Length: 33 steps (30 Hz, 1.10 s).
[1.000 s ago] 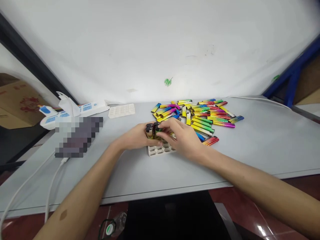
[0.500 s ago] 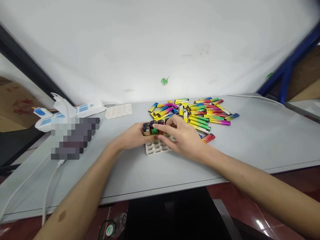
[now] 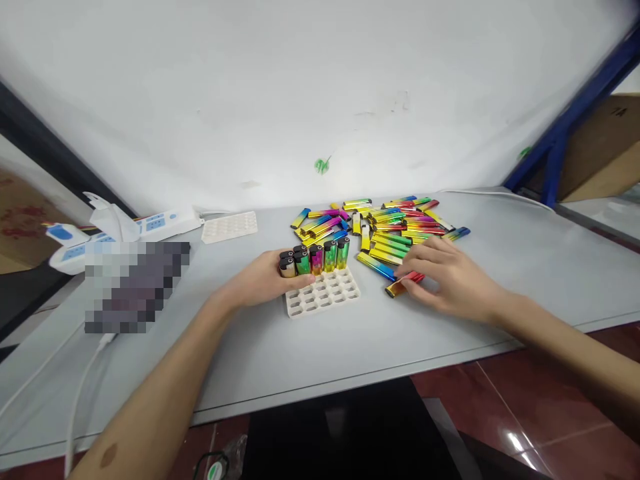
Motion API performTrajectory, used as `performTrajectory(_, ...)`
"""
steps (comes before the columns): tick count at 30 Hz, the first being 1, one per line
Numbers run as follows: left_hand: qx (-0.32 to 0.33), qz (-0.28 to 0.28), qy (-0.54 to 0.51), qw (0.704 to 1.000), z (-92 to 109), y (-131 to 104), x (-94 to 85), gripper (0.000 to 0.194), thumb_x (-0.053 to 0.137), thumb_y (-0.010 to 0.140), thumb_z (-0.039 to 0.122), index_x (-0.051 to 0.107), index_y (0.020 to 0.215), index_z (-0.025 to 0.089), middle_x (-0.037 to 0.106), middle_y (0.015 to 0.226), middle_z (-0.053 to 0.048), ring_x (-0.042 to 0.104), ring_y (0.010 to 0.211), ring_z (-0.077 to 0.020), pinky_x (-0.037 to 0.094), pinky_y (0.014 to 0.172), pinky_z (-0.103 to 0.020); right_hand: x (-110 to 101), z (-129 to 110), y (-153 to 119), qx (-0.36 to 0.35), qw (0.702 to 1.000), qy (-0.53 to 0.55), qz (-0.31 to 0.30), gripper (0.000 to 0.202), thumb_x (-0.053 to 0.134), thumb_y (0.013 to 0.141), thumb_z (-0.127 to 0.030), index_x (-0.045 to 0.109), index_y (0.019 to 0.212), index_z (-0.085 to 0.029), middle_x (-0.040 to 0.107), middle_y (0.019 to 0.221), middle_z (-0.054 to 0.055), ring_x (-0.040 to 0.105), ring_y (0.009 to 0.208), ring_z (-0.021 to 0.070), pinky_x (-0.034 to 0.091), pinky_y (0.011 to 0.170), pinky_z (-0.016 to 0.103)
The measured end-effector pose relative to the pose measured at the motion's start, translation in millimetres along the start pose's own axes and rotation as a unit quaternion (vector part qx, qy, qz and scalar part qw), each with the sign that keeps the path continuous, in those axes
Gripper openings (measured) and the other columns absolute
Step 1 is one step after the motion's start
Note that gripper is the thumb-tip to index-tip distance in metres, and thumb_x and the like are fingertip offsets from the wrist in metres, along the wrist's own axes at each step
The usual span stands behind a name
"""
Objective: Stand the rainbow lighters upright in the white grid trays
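Note:
A white tray with slots point(image 3: 325, 297) lies on the table, with several shiny lighters point(image 3: 329, 256) standing upright along its far side. Around the standing lighters at the tray's left end my left hand point(image 3: 257, 280) is closed, its thumb across their near side; its other fingers are mostly hidden behind them. To the right of the tray, my right hand point(image 3: 447, 279) pinches a red and gold lighter point(image 3: 397, 287) lying at the table surface. Beside it rests a yellow and blue lighter point(image 3: 376, 265).
A loose pile of metallic lighters point(image 3: 395, 227) spreads behind the right hand. At the back left lies a second white tray point(image 3: 230, 227). Further left are power strips point(image 3: 155, 225), a blurred-out dark object point(image 3: 140, 287) and white cables. A wall point(image 3: 280, 120) closes the table's rear.
My right hand has left the tray, moved right and taken hold of the red and gold lighter. Two green lighters now show upright at the row's right end. The left hand stays at the tray.

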<state>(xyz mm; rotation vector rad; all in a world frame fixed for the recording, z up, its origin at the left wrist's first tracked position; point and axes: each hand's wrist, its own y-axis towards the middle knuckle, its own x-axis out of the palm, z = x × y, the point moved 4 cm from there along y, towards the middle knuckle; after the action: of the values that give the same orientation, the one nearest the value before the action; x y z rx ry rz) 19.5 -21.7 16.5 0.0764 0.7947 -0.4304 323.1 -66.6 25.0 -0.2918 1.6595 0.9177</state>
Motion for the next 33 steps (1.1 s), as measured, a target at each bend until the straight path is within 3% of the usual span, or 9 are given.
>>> performTrajectory(4, 0.005, 0.005, -0.007, 1.000, -2, 1, 0.6, 0.040, 0.073, 0.074, 0.058, 0.062, 0.082, 0.021, 0.056, 0.070, 0.003, 0.050, 0.062, -0.0144, 0.039, 0.056, -0.027, -5, 8, -26, 0.001, 0.997, -0.060, -0.043, 0.033, 0.060, 0.088, -0.027, 0.071, 0.119, -0.025, 0.068, 0.114, 0.011, 0.057, 0.108, 0.0327, 0.046, 0.092, 0.050)
performTrajectory(8, 0.006, -0.008, -0.062, 0.998, 1, 1, 3.0, 0.041, 0.078, 0.071, 0.051, 0.067, 0.095, 0.021, 0.068, 0.083, 0.001, 0.061, 0.074, -0.0174, 0.048, 0.064, -0.027, -4, 5, -29, -0.003, 0.993, -0.089, -0.072, 0.025, 0.053, 0.097, -0.027, 0.073, 0.111, -0.023, 0.070, 0.111, 0.011, 0.059, 0.102, 0.0301, 0.047, 0.091, 0.048)
performTrajectory(14, 0.023, 0.000, -0.092, 0.995, 2, 1, 3.8, 0.049, 0.079, 0.070, 0.049, 0.067, 0.108, 0.020, 0.073, 0.096, -0.002, 0.067, 0.086, -0.0210, 0.053, 0.073, -0.030, -15, 3, -11, 0.069, 0.986, 0.120, -0.096, 0.024, 0.058, 0.096, -0.036, 0.073, 0.114, -0.029, 0.071, 0.102, 0.007, 0.064, 0.093, 0.0234, 0.052, 0.081, 0.038)
performTrajectory(16, 0.027, 0.000, -0.093, 0.995, 1, 2, 4.0, 0.049, 0.079, 0.070, 0.048, 0.066, 0.108, 0.020, 0.073, 0.096, -0.002, 0.067, 0.086, -0.0215, 0.054, 0.073, -0.031, -19, 7, 5, 0.131, 0.958, 0.244, -0.077, 0.021, 0.066, 0.091, -0.042, 0.073, 0.103, -0.027, 0.071, 0.095, 0.005, 0.065, 0.084, 0.0216, 0.052, 0.076, 0.037)
performTrajectory(19, 0.027, 0.000, -0.092, 0.995, -1, 3, 4.3, 0.045, 0.079, 0.071, 0.047, 0.067, 0.105, 0.020, 0.073, 0.095, -0.002, 0.068, 0.085, -0.0210, 0.054, 0.072, -0.030, -17, 14, 38, 0.203, 0.883, 0.423, -0.010, 0.028, 0.065, 0.090, -0.049, 0.068, 0.087, -0.022, 0.070, 0.090, 0.006, 0.064, 0.083, 0.0211, 0.053, 0.076, 0.037)
performTrajectory(21, 0.030, 0.002, -0.091, 0.995, 0, 3, 4.2, 0.043, 0.079, 0.071, 0.046, 0.067, 0.104, 0.020, 0.073, 0.094, -0.001, 0.067, 0.084, -0.0201, 0.053, 0.072, -0.029, -10, 18, 62, 0.226, 0.824, 0.516, 0.066, 0.031, 0.058, 0.094, -0.052, 0.064, 0.089, -0.022, 0.068, 0.089, 0.006, 0.064, 0.081, 0.0196, 0.054, 0.075, 0.037)
performTrajectory(24, 0.031, 0.002, -0.100, 0.995, 1, 1, 4.2, 0.042, 0.079, 0.071, 0.044, 0.067, 0.104, 0.020, 0.073, 0.094, 0.000, 0.067, 0.084, -0.0191, 0.053, 0.071, -0.028, 11, 18, 87, 0.262, 0.741, 0.606, 0.121, 0.027, 0.061, 0.092, -0.051, 0.058, 0.096, -0.025, 0.054, 0.073, -0.002, 0.054, 0.058, 0.0136, 0.049, 0.055, 0.030)
performTrajectory(28, 0.021, -0.010, -0.122, 0.992, 2, 0, 4.8, 0.044, 0.080, 0.071, 0.043, 0.066, 0.106, 0.021, 0.073, 0.096, 0.000, 0.067, 0.084, -0.0181, 0.053, 0.072, -0.027, 37, 13, 86, 0.303, 0.716, 0.615, 0.132, 0.042, 0.052, 0.092, -0.064, 0.059, 0.094, -0.023, 0.039, 0.065, -0.005, 0.028, 0.044, 0.0081, 0.024, 0.038, 0.024)
performTrajectory(33, 0.019, -0.016, -0.114, 0.993, 4, 0, 3.9, 0.047, 0.082, 0.069, 0.045, 0.067, 0.108, 0.021, 0.072, 0.096, 0.000, 0.066, 0.084, -0.0179, 0.053, 0.072, -0.027, 49, 12, 73, 0.295, 0.731, 0.604, 0.116, 0.041, 0.057, 0.090, -0.064, 0.054, 0.094, -0.023, 0.055, 0.075, -0.002, 0.043, 0.047, 0.0089, 0.029, 0.038, 0.023)
